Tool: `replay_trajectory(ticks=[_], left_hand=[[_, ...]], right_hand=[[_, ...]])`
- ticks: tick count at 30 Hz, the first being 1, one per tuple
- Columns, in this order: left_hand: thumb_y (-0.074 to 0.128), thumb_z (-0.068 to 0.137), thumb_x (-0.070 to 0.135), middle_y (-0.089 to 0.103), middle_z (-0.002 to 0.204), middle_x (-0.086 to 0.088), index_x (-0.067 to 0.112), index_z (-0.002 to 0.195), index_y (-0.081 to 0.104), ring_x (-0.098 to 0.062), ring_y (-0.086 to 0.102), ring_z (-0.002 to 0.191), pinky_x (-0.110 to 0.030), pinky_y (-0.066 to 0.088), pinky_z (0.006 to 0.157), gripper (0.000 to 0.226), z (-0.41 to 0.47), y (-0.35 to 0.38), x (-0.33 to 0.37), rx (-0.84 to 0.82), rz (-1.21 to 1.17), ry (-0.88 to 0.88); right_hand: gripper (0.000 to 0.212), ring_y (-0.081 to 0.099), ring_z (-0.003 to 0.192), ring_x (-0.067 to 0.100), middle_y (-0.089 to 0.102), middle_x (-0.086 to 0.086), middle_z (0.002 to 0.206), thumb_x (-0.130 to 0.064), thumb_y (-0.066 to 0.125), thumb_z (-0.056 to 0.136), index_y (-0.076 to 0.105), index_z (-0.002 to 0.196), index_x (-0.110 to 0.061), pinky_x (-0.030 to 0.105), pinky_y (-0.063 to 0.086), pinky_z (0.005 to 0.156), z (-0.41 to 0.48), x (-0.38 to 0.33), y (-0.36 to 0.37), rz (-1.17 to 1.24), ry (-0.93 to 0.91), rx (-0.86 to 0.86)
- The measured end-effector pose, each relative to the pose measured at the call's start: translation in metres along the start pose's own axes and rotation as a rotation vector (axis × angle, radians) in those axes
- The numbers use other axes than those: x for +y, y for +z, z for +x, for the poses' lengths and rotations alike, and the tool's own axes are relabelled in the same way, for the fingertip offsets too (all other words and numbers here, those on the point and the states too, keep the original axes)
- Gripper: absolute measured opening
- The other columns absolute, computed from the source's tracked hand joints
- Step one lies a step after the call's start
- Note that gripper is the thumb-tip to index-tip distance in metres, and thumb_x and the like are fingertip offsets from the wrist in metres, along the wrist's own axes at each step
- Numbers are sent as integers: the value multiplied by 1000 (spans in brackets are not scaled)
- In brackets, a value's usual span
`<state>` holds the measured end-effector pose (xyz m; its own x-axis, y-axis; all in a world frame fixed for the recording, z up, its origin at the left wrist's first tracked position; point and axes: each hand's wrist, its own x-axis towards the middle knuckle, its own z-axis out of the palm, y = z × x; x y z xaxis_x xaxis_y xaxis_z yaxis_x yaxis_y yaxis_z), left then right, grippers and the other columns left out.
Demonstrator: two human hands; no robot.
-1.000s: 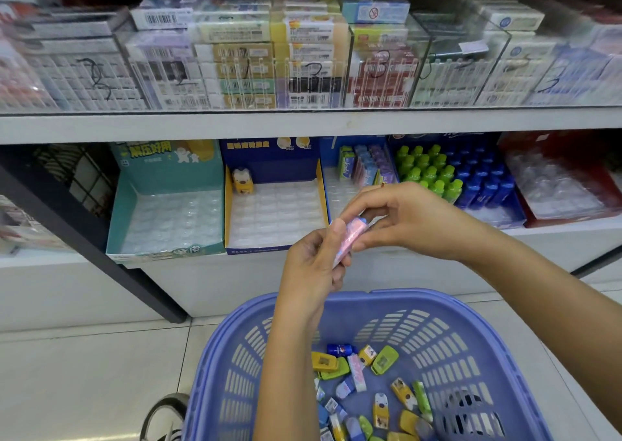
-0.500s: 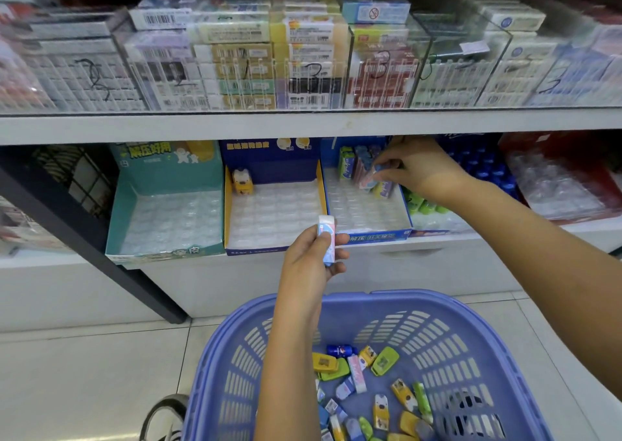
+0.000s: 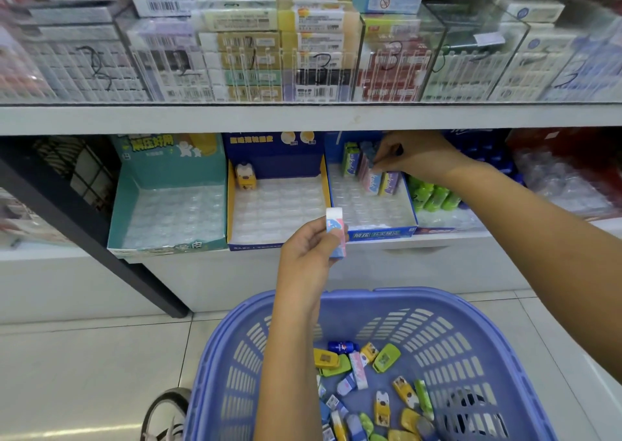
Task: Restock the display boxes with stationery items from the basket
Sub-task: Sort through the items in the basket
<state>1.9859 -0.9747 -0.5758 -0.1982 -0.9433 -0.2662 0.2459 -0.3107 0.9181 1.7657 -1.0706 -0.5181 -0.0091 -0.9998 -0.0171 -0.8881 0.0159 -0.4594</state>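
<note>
Sleeved eraser (image 3: 335, 230) stands upright in the left hand (image 3: 309, 255), pinched between thumb and curled fingers. It sits just in front of the blue display box (image 3: 380, 233) and above the basket (image 3: 404, 306). Right hand (image 3: 417, 156) reaches deep into that box, fingertips pinching the top of a pink eraser (image 3: 370, 181) standing in the back row. Most tray pockets unfilled.

Likely light, firm and rubbery. The paper sleeve may slip, so grip across the long sides rather than the bare end.

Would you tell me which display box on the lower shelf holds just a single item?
The yellow-sided box, with one yellow item at its back left; the teal box beside it is empty, the blue box holds several.
</note>
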Motion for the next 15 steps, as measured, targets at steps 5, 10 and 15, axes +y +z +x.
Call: replay_trajectory(ticks=[5,10,15], left_hand=[[61,89,5,72,97,-5,11,105,66,-16,69,90,-22,57,75,17,0,0,3,52,-116,7],[64,87,6,72,88,0,11,101,66,-14,69,86,-19,56,73,15,-2,4,0,56,-198,50],[65,87,7,74,88,-3,4,107,64,-16,71,87,-18,54,73,20,0,16,-5,98,-316,109]], right_hand=[[16,52,92,20,57,4,96,-27,77,75,73,82,-14,24,32,66,-9,3,8,-148,-70,116],[13,57,90,20,66,12,98,-22,71,82,74,91,-13,24,40,75,-36,-11,18,11,-50,235],[31,67,69,12,70,6,80,-23,73,70,67,97,-9,20,54,67,-88,-32,37,914,46,-244]])
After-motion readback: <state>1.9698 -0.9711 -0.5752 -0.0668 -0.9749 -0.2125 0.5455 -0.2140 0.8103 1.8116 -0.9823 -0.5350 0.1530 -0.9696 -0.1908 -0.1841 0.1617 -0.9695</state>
